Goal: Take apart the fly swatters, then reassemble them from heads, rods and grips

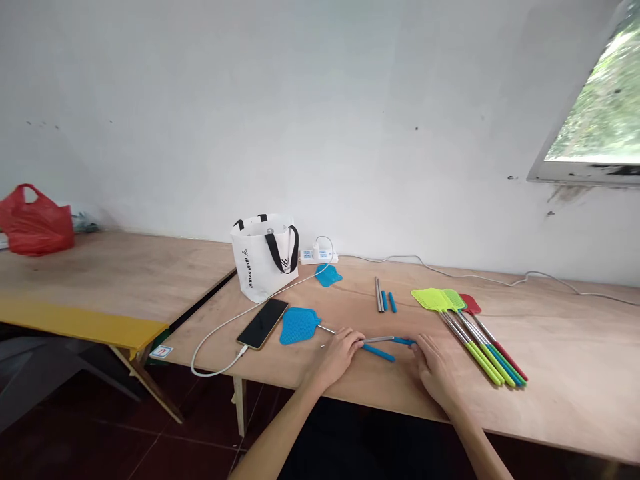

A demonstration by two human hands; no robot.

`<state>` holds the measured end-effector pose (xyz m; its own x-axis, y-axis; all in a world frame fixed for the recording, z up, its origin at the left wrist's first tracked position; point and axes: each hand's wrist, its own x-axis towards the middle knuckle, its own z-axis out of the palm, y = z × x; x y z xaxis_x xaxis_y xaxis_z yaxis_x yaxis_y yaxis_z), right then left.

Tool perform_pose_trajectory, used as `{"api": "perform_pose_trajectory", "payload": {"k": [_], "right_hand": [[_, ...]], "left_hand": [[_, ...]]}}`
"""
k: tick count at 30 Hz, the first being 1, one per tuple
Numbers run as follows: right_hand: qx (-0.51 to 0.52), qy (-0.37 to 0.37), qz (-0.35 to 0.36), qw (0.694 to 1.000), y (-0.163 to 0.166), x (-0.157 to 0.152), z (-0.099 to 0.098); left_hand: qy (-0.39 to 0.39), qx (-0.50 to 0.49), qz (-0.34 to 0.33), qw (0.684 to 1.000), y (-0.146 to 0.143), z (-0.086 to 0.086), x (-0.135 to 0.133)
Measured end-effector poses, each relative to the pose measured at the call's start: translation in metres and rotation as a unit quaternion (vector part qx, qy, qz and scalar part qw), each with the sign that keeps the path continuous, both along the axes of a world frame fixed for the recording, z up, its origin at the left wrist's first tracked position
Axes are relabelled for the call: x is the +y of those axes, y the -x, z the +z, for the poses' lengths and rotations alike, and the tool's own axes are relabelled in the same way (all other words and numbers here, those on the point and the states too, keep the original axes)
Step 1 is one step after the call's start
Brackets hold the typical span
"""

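Note:
My left hand (336, 355) rests on the wooden table (550, 413) with its fingers curled round the thin metal rod of a blue fly swatter (299, 325), whose mesh head lies to the left. My right hand (434, 365) lies close by with its fingers closed on a metal rod with a blue grip (387, 340). A second blue handle (379, 352) lies on the table between my two hands.
A phone (263, 323) on a white cable lies left of the swatter. Behind it stand a white tote bag (265, 257), a power strip (318, 255) and a loose blue head (328, 275). Spare rods (385, 300) and finished swatters (470, 333) lie right. A red bag (35, 221) sits far left.

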<state>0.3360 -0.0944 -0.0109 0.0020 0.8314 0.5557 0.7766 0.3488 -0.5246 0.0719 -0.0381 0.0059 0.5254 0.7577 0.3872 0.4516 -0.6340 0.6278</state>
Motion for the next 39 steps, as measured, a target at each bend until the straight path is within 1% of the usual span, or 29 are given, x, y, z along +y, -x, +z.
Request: {"api": "perform_pose_trajectory", "payload": {"k": [3, 6, 11, 16, 29, 32, 37, 39], "right_hand": [[0.014, -0.005, -0.006, 1.000, 0.000, -0.001, 0.003], [0.027, -0.003, -0.017, 1.000, 0.000, 0.000, 0.002], [0.030, 0.009, -0.016, 0.999, -0.004, 0.000, 0.000], [0.034, -0.005, -0.015, 0.999, -0.006, 0.002, -0.001], [-0.028, -0.047, 0.007, 0.998, -0.004, 0.000, -0.003], [-0.037, -0.040, 0.037, 0.998, -0.004, -0.001, -0.003], [-0.058, -0.009, 0.125, 0.990, 0.006, 0.002, -0.009], [-0.059, -0.001, 0.137, 0.989, 0.011, 0.003, -0.012]], "left_hand": [[-0.011, -0.005, 0.002, 1.000, -0.001, -0.003, 0.001], [-0.013, -0.004, 0.004, 1.000, -0.001, -0.003, 0.001], [-0.007, -0.009, -0.004, 1.000, -0.001, 0.003, -0.001], [-0.009, -0.008, 0.006, 1.000, 0.000, 0.007, -0.002], [0.007, 0.006, -0.018, 1.000, 0.005, 0.008, -0.003], [-0.004, 0.004, -0.033, 0.999, 0.005, 0.005, -0.001], [-0.014, 0.013, -0.062, 0.998, 0.001, 0.001, 0.000], [-0.009, 0.014, -0.069, 0.998, 0.001, -0.001, 0.000]]}}
